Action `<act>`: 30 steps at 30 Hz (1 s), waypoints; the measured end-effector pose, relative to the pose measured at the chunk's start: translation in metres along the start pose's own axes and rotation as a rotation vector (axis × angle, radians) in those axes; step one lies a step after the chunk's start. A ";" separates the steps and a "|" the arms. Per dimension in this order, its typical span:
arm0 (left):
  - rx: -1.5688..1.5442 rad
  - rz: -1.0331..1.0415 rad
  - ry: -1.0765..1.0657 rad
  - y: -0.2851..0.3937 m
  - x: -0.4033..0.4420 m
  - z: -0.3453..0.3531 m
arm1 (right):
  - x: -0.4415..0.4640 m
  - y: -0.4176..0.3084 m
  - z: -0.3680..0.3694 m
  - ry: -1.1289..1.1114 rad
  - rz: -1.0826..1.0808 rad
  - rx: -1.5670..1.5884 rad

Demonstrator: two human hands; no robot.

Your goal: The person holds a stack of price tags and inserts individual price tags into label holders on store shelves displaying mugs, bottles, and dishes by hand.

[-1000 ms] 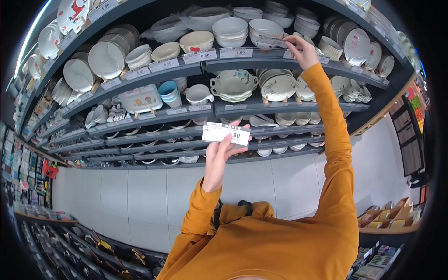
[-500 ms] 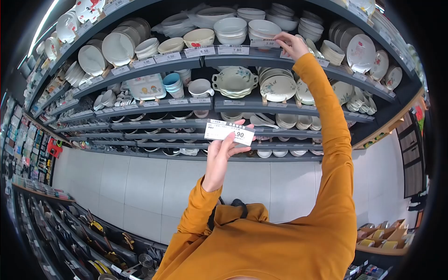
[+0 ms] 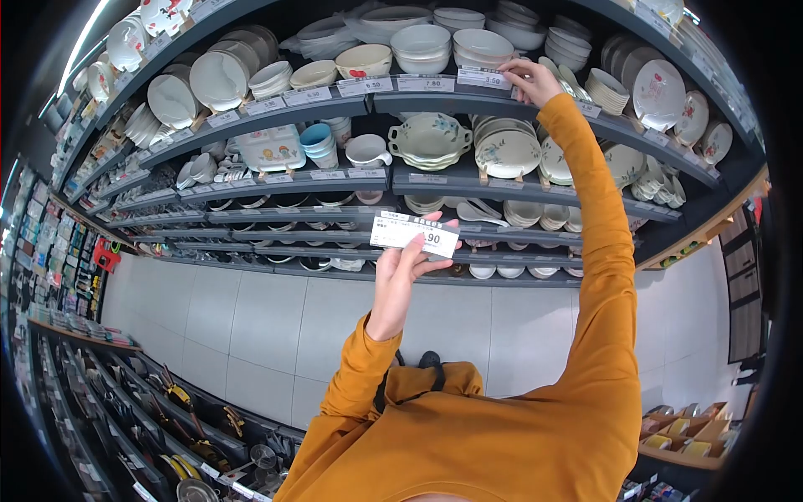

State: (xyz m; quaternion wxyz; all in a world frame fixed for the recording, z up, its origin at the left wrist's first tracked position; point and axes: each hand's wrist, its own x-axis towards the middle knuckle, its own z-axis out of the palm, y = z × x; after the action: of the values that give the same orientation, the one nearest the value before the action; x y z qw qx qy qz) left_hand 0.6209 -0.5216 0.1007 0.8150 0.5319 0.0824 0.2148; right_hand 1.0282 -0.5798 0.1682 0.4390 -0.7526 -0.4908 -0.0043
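In front of my body, my left hand [image 3: 393, 289] grips a small bundle of white price tags [image 3: 393, 237]; the top one shows "90" beside my thumb, which hides part of the price. My right hand [image 3: 535, 82] reaches up to the edge of the upper shelf. Its thumb and fingers pinch the right end of a price tag [image 3: 481, 79] reading 3.50. Directly behind that tag stands a stack of white bowls [image 3: 483, 46]. Another bowl stack [image 3: 421, 48] is to its left, above a tag [image 3: 427, 84] reading 7.80.
Lower shelves carry a green scalloped dish [image 3: 430, 140], floral plates [image 3: 508, 155], blue cups [image 3: 317, 144] and a white handled bowl [image 3: 366, 151]. Light floor tiles [image 3: 259, 326] lie below. Racks of kitchen tools [image 3: 180, 418] stand at lower left, a wooden bin [image 3: 690, 435] at lower right.
The 3.50 tag at my right fingers now shows more of its face. My left hand keeps its hold on the tags. The whole view has shifted slightly.
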 end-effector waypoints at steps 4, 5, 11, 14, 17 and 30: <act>-0.002 0.003 -0.008 0.001 0.001 0.000 | 0.001 0.000 -0.003 -0.040 0.060 -0.144; 0.001 0.005 -0.008 0.002 0.002 0.001 | 0.001 0.002 -0.002 -0.056 0.094 -0.200; -0.017 0.003 -0.035 0.002 0.004 0.001 | -0.035 -0.039 0.017 0.145 -0.169 -0.454; -0.029 0.001 -0.039 0.001 0.009 0.001 | -0.071 -0.084 0.037 0.095 -0.317 -0.293; -0.047 -0.010 -0.042 0.002 0.014 0.002 | -0.108 -0.135 0.052 -0.244 -0.115 0.042; -0.135 -0.045 -0.097 0.006 0.034 -0.012 | -0.135 -0.177 0.069 -0.363 0.007 0.090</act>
State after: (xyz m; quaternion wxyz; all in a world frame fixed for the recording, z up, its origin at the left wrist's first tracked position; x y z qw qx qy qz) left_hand 0.6451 -0.4951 0.1047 0.8566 0.4835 0.0402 0.1755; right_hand 0.7978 -0.6092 0.1827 0.3763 -0.7224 -0.5590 0.1551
